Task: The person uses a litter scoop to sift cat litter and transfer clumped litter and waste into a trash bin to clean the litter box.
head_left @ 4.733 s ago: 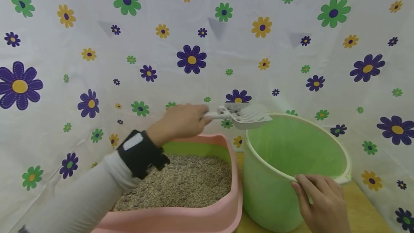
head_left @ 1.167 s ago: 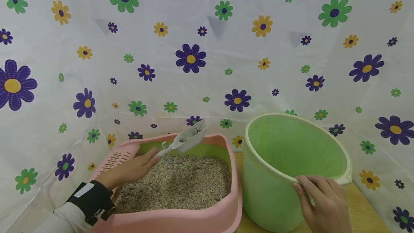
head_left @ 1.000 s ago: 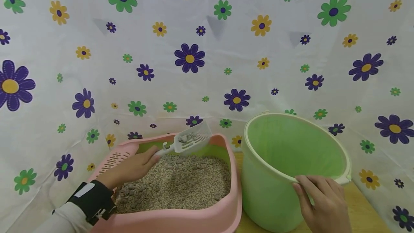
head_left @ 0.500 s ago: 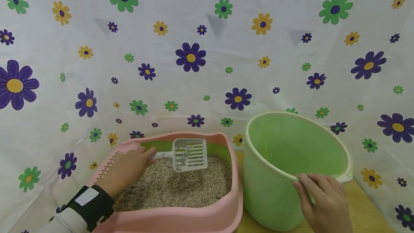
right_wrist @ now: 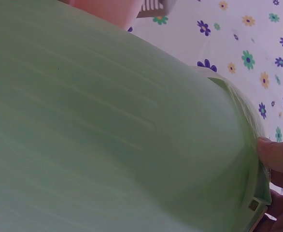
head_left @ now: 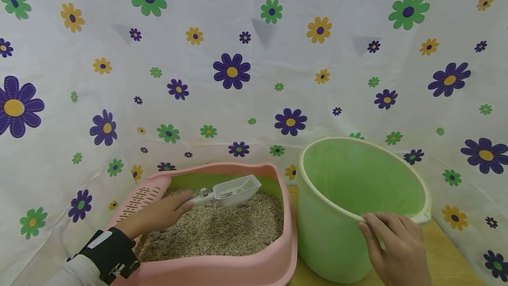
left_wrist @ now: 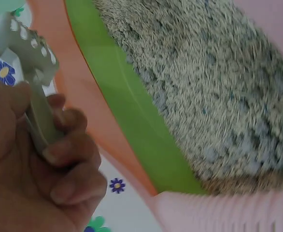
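My left hand (head_left: 162, 211) grips the handle of a white slotted litter scoop (head_left: 237, 190) above the litter box (head_left: 222, 269). In the left wrist view, curled fingers and thumb wrap the scoop's handle (left_wrist: 41, 116). The scoop's basin is tilted, and how much lies inside is hard to tell. Below it, greyish-brown pellet litter (head_left: 230, 233) with darker clumps covers the pink and green box's floor. Over on the right, my right hand (head_left: 398, 248) pinches the rim of a tall light-green bucket (head_left: 333, 237), thumb outside; the right wrist view shows the thumb (right_wrist: 274, 153) against that rim.
The bucket stands right beside the litter box on a wooden table (head_left: 444, 255). A perforated pink ledge (head_left: 140, 195) forms the box's left end. White sheeting (head_left: 254, 100) printed with flowers hangs behind and at both sides.
Earlier the scoop was up near the bucket's rim. It then moved left over the box, carrying grey clumps, and has since tipped flat and back while lowering slightly. My right hand stayed put.
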`<state>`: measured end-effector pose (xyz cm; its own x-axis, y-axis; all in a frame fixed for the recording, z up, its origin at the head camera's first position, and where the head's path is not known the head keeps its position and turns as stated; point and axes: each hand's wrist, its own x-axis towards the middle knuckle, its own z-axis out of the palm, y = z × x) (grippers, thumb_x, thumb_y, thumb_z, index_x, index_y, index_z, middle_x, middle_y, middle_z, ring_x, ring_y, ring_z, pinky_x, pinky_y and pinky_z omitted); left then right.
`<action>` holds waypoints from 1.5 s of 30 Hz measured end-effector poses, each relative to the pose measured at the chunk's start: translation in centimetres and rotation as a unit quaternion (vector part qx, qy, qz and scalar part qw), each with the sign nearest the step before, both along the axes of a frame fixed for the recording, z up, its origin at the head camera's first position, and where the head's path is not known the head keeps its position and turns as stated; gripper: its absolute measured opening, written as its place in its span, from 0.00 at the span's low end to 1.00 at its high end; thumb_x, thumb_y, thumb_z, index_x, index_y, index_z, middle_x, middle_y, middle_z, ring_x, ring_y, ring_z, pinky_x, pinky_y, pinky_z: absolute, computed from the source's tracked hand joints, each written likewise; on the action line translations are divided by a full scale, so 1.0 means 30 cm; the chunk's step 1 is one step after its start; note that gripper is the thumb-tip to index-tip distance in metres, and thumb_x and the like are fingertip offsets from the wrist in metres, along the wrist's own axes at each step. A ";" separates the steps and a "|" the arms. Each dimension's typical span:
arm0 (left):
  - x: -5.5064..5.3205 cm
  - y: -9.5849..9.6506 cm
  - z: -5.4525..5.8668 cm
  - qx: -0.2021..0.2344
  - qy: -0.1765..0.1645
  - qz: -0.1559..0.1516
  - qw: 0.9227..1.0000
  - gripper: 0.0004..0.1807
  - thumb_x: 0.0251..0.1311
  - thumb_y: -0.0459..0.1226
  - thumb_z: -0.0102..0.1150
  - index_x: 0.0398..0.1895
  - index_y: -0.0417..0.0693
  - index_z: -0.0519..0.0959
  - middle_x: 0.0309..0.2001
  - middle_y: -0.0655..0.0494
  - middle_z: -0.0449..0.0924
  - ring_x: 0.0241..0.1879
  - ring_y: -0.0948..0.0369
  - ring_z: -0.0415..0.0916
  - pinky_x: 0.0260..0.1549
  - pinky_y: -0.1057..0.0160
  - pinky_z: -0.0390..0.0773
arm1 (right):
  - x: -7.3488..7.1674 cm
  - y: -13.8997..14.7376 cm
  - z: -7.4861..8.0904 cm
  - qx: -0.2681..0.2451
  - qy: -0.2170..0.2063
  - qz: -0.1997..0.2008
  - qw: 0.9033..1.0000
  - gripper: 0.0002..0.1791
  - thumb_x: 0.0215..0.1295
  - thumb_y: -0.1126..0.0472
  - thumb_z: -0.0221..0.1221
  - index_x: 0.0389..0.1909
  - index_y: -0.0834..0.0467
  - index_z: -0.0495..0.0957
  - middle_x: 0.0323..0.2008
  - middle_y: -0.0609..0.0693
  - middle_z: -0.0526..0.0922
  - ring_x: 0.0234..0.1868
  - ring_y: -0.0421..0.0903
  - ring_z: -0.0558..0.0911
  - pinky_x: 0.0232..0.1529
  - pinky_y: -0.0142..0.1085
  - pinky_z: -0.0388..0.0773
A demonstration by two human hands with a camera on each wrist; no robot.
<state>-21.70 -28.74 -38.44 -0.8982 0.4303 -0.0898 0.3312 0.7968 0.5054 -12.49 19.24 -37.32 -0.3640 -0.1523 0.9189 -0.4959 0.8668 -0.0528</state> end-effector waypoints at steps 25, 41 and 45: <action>0.024 0.131 0.253 -0.072 0.185 0.014 0.980 0.10 0.80 0.46 0.49 0.45 0.53 0.77 0.25 0.61 0.70 0.21 0.64 0.62 0.23 0.63 0.64 | 0.003 0.016 0.004 0.001 -0.002 -0.005 1.000 0.38 0.82 0.38 0.43 0.31 0.65 0.87 0.29 0.57 0.84 0.31 0.55 0.77 0.42 0.45 0.65; 0.030 0.799 0.435 -0.276 0.468 -0.056 0.838 0.09 0.76 0.41 0.59 0.53 0.52 0.80 0.37 0.56 0.81 0.27 0.61 0.75 0.21 0.67 0.74 | -0.005 0.008 -0.007 0.002 -0.001 0.002 1.000 0.36 0.82 0.39 0.44 0.31 0.63 0.87 0.30 0.55 0.84 0.32 0.55 0.79 0.42 0.46 0.67; 0.031 0.851 0.380 -0.314 0.540 -0.076 0.777 0.13 0.74 0.38 0.61 0.59 0.56 0.80 0.43 0.58 0.82 0.33 0.62 0.79 0.25 0.69 0.77 | -0.003 0.016 -0.008 0.003 -0.007 -0.002 1.000 0.36 0.82 0.39 0.43 0.32 0.63 0.87 0.30 0.55 0.84 0.33 0.54 0.79 0.43 0.46 0.67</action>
